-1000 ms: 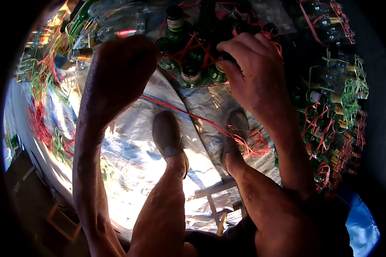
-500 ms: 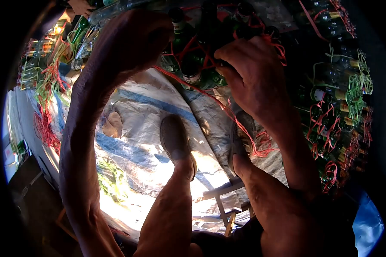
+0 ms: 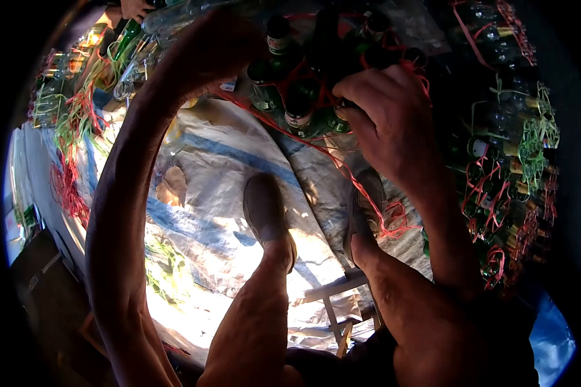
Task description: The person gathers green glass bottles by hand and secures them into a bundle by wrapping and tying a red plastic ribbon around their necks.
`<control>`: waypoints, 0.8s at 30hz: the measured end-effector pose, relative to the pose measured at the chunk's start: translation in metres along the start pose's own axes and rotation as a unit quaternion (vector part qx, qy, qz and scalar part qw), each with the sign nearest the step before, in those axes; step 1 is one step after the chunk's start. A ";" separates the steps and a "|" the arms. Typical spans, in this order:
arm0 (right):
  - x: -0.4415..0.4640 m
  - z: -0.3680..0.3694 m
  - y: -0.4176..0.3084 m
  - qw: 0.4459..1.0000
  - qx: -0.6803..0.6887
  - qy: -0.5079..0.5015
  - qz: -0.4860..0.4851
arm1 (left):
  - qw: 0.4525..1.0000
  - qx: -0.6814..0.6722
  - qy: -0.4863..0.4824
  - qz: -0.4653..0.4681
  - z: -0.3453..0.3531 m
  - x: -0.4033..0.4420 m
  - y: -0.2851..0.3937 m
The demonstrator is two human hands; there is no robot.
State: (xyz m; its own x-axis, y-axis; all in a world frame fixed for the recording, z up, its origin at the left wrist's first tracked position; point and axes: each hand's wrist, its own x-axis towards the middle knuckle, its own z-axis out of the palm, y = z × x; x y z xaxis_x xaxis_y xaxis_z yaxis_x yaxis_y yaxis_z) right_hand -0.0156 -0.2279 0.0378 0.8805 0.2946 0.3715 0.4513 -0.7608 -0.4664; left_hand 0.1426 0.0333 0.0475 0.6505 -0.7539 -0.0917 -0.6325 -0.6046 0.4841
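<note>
A cluster of green glass bottles point(image 3: 298, 111) stands together at the top middle, with red plastic string point(image 3: 271, 122) looped around and between them. My right hand point(image 3: 387, 109) reaches over the near right side of the cluster. Its thumb and index finger close around the top of a green bottle point(image 3: 341, 122). My left hand point(image 3: 235, 42) is at the far left of the bottles in deep shadow, its fingers hidden. From beneath my left wrist the red string runs past the front of the bottles to a loose tangle point(image 3: 397, 222) by my right shoe.
More bottles bound with red and green string stand at the right point(image 3: 490, 174) and left point(image 3: 64, 109). Another person's hand point(image 3: 135, 8) is at the upper left. A creased white and blue sheet point(image 3: 219, 193) lies under my shoes. A small wooden frame point(image 3: 332, 297) stands between my legs.
My left hand has shifted slightly up and left, exposing more bottles, and the string beside it reaches farther left. My right hand has moved slightly right and down. The other person's hand has moved right.
</note>
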 end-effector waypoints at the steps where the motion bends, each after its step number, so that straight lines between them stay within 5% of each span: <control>1: 0.000 -0.002 0.000 1.000 0.000 -0.003 0.000 | 0.999 -0.025 0.040 -0.013 0.007 -0.004 -0.001; 7: -0.006 0.003 0.002 1.000 0.001 0.011 0.002 | 0.974 -0.100 0.157 -0.128 0.025 -0.024 0.025; 11: -0.018 0.004 -0.004 0.993 0.030 0.102 0.047 | 0.945 -0.259 0.113 -0.167 0.036 -0.037 0.004; 18: -0.038 0.007 -0.018 0.968 0.092 -0.010 0.232 | 0.887 -0.391 0.149 -0.194 0.054 -0.042 0.000; 24: -0.036 0.039 0.005 0.955 0.159 0.007 0.250 | 0.865 -0.425 0.169 -0.204 0.063 -0.045 0.005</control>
State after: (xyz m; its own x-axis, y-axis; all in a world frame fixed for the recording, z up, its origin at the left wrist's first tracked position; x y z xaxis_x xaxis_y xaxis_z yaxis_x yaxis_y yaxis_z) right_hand -0.0395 -0.2195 -0.0089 0.9965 -0.0692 0.0471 -0.0027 -0.5898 -0.8076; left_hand 0.0837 0.0485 -0.0004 0.9234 -0.3169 -0.2165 0.1242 -0.2869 0.9499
